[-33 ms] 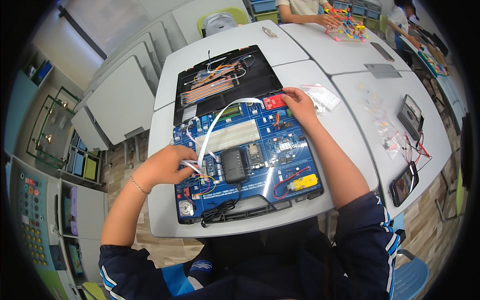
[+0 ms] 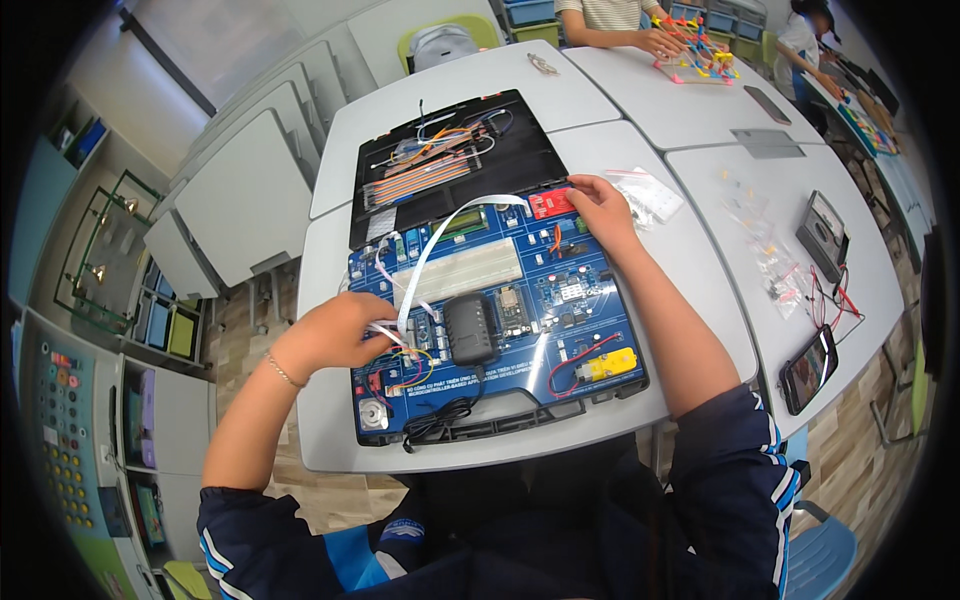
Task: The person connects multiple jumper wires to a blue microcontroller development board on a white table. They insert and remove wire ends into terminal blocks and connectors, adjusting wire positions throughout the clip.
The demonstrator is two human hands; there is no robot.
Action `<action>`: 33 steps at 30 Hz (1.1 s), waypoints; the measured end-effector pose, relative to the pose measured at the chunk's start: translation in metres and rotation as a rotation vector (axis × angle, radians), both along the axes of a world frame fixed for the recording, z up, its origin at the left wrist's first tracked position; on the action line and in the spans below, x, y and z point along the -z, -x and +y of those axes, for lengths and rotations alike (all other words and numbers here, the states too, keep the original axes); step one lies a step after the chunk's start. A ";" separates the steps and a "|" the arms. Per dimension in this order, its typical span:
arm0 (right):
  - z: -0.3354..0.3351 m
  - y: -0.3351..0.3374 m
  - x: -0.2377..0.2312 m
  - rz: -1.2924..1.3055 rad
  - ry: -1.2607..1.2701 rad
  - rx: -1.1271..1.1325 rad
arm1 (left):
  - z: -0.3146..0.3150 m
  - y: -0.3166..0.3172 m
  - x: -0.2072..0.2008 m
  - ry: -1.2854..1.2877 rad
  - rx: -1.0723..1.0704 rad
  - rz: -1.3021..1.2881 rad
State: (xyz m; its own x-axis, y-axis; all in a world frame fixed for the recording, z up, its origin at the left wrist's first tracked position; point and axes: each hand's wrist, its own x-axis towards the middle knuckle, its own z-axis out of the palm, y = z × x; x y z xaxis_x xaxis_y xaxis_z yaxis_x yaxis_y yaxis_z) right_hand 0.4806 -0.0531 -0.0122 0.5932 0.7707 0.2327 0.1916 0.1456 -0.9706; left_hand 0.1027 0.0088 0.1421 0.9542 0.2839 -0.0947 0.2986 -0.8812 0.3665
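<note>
A blue electronics training board (image 2: 470,375) fills the lower half of an opened black case. My left hand (image 2: 335,335) is closed around the end of white cables (image 2: 384,328) at the board's left side; its fingertips are partly hidden. From there a white ribbon cable (image 2: 437,245) arches up to a red module (image 2: 549,203) in the board's far right corner. My right hand (image 2: 603,212) grips that module's right edge between thumb and fingers. A black power adapter (image 2: 467,330) lies on the board, below a white breadboard (image 2: 460,272). Near the front right sits a yellow gear motor (image 2: 608,365).
The case lid (image 2: 455,160) lies back, holding jumper wires (image 2: 425,178). To the right are small plastic bags (image 2: 645,197), a multimeter (image 2: 822,235) with leads, and a phone (image 2: 810,368). Across the table another person's hand (image 2: 660,43) touches a colourful stick model (image 2: 700,55).
</note>
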 end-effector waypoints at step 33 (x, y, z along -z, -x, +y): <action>0.000 -0.007 -0.005 0.023 0.024 -0.038 | 0.004 0.009 0.011 -0.155 -0.153 -0.010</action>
State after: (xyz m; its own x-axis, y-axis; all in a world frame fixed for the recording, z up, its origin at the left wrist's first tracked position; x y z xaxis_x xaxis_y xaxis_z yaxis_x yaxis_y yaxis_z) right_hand 0.4879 -0.0530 -0.0068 0.5687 0.7977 0.2004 0.1635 0.1292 -0.9780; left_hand 0.0936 0.0128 0.1310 0.8997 0.4355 -0.0292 0.4297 -0.8721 0.2341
